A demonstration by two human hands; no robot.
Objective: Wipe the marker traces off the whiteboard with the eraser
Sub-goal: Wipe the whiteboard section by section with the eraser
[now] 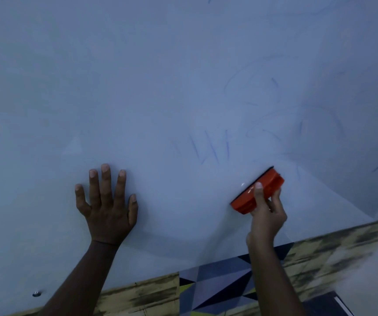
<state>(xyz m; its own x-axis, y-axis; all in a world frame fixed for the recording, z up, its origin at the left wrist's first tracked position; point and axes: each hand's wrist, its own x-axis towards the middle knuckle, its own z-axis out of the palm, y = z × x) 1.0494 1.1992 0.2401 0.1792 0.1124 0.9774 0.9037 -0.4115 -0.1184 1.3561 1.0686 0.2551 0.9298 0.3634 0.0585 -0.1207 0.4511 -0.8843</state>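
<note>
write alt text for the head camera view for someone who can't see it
A person's right hand grips an orange eraser against a whiteboard, just below faint blue marker traces. The left hand rests flat on the board with fingers spread.

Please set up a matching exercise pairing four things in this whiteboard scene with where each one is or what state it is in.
Column one:
1. left hand
2. right hand
3. eraser
4. marker traces

Column two:
A. faint blue strokes above the eraser
B. orange, pad side against the whiteboard
C. flat on the board, fingers spread
D. gripping the orange block

Pairs: 1-C, 2-D, 3-B, 4-A
</note>
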